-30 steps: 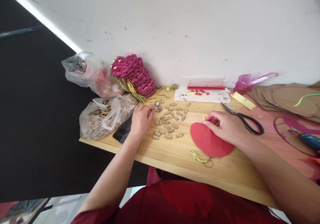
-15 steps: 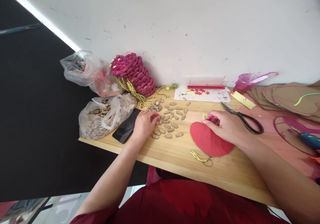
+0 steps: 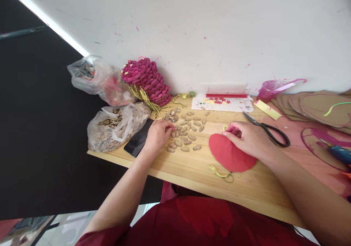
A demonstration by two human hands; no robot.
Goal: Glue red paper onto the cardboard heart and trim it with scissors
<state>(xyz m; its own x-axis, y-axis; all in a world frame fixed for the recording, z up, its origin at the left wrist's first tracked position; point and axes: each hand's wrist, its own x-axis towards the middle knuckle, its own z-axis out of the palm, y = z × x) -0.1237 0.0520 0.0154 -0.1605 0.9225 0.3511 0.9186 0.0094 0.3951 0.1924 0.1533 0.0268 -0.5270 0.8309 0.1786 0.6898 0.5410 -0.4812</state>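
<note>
My left hand [image 3: 160,133] rests at the left edge of several scattered peanuts [image 3: 185,149], thumb and fingertips pressed together; what they hold, if anything, is too small to tell. The fingers of my right hand [image 3: 241,134] are closed at the upper edge of a red paper disc [image 3: 230,154], beside a small yellow loop [image 3: 225,128]. A yellow tassel [image 3: 218,171] with a thin cord lies just below the disc. Broken shells [image 3: 170,116] are heaped above my left hand, and a black phone [image 3: 137,140] lies partly under its wrist side.
Plastic bags [image 3: 117,127] and stacked magenta peanut-covered pieces [image 3: 149,81] stand at the left. Behind are small stars on white paper [image 3: 200,105] and a pink cup [image 3: 265,90]. Black scissors [image 3: 274,132], cardboard shapes [image 3: 320,109] and a blue tool [image 3: 340,152] lie right on the table [image 3: 192,173].
My left hand has shifted very slightly, its fingers drawn closer together at the peanuts. My right hand and the red disc look unchanged.
</note>
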